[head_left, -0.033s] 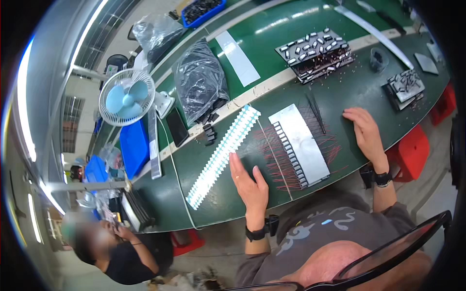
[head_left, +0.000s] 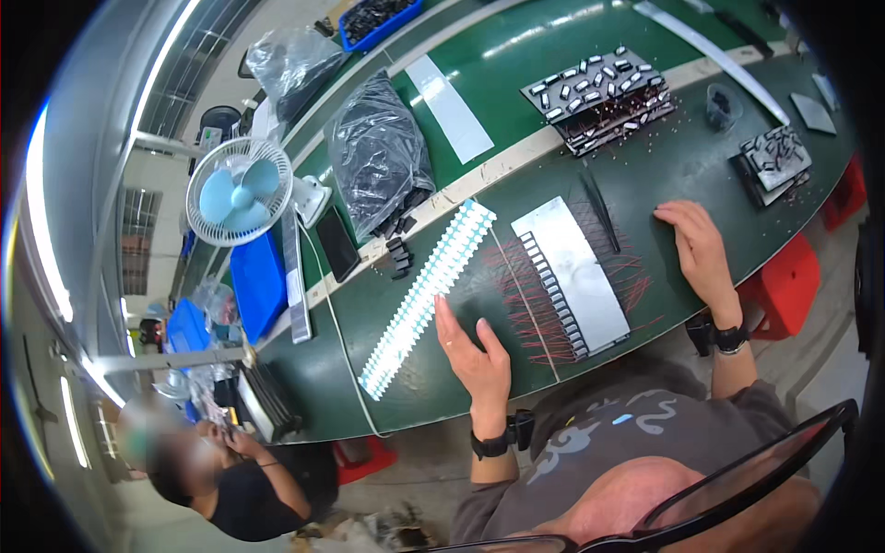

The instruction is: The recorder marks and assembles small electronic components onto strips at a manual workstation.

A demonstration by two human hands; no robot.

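Note:
My left hand [head_left: 477, 364] lies on the green table with fingers stretched out and thumb apart, holding nothing. Its fingertips touch or nearly touch a long white and pale-blue strip with toothed edges [head_left: 429, 300]. Farther right rests my right hand [head_left: 698, 249], empty, its fingers extended and slightly bent. Between the hands sits a flat silver plate [head_left: 573, 272]. Small silver pieces [head_left: 550, 293] line its left edge, and thin red wires [head_left: 521, 309] fan out on both sides. Dark tweezers [head_left: 599, 210] lie at the plate's far right.
Stacked boards with small black-and-white parts [head_left: 604, 88] stand at the back; a smaller stack [head_left: 774, 161] is at right. A grey plastic bag [head_left: 380, 152], a phone [head_left: 336, 244] and a fan [head_left: 241, 194] are at left. Another person [head_left: 249, 488] sits at lower left.

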